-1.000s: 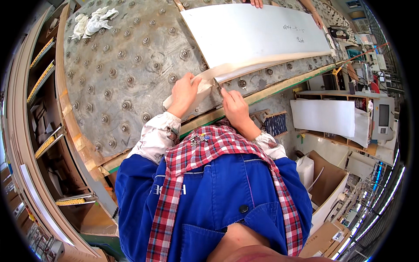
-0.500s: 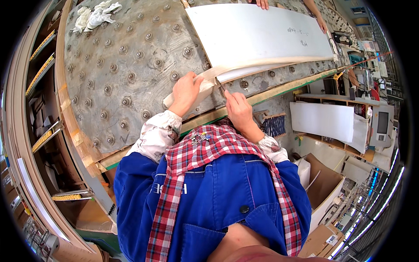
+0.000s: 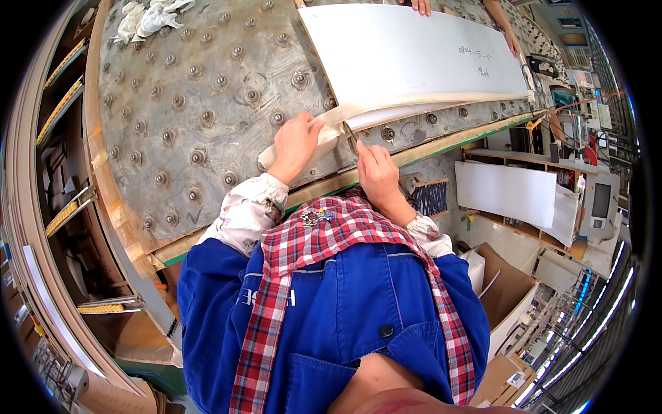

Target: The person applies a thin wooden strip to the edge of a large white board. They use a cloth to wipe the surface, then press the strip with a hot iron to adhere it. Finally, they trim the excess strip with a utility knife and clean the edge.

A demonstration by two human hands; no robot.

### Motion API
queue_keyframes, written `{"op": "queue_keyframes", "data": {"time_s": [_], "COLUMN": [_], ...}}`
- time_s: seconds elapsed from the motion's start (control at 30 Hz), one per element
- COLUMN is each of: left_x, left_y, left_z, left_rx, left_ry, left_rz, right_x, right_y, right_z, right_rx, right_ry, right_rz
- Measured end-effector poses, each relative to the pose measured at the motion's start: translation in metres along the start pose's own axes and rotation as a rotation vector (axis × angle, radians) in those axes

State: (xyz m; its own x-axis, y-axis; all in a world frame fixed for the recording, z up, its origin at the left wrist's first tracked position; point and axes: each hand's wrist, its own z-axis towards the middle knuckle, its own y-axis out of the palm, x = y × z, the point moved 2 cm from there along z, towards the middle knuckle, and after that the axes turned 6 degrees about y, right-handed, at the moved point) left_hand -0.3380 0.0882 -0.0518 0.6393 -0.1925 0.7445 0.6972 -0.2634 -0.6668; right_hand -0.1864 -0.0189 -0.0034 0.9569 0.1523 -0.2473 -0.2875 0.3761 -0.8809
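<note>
A large white panel (image 3: 414,52) lies on the studded metal table, with a pale edge strip (image 3: 427,99) along its near side. The strip's loose end runs left past the panel's corner, and my left hand (image 3: 295,143) is closed around it. My right hand (image 3: 378,174) grips a small knife (image 3: 349,134), its blade against the strip at the panel's near left corner. Little of the knife's handle shows between my fingers. Across the panel, another person's hand (image 3: 419,6) rests on the far edge, and a second hand (image 3: 512,43) touches the right end.
Raised ball rollers (image 3: 207,117) cover the metal table. White cloths (image 3: 148,19) lie at its far left. A wooden rim (image 3: 427,149) with a green edge runs along the near side. To the right stand a cart with white sheets (image 3: 507,190) and a cardboard box (image 3: 514,283).
The knife blade has tilted slightly at the strip. Both hands keep nearly the same place, and the whole view has shifted a little.
</note>
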Motion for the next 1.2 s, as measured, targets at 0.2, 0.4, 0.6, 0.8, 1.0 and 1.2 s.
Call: {"op": "queue_keyframes", "data": {"time_s": [0.2,0.4,0.6,0.8,1.0,1.2], "left_x": [-0.001,-0.002,-0.001,-0.002,-0.003,-0.002], "left_y": [0.001,0.002,0.001,0.003,0.005,0.004], "left_z": [0.000,-0.001,-0.001,-0.001,-0.001,-0.001], "left_rx": [0.003,0.035,0.035,0.036,0.049,0.061], "left_ry": [0.010,0.037,0.057,0.047,0.033,0.044], "left_rz": [0.003,-0.002,0.003,0.021,0.035,0.043], "right_x": [0.001,0.001,0.001,0.002,0.005,0.005], "right_y": [0.012,0.013,0.008,0.017,0.026,0.027], "right_z": [0.000,-0.001,-0.003,-0.005,-0.008,-0.011], "right_rx": [-0.026,0.014,0.002,-0.005,0.002,0.008], "right_ry": [0.072,0.046,0.036,0.074,0.076,0.055], "right_rz": [-0.001,0.011,-0.010,-0.003,0.000,-0.029]}}
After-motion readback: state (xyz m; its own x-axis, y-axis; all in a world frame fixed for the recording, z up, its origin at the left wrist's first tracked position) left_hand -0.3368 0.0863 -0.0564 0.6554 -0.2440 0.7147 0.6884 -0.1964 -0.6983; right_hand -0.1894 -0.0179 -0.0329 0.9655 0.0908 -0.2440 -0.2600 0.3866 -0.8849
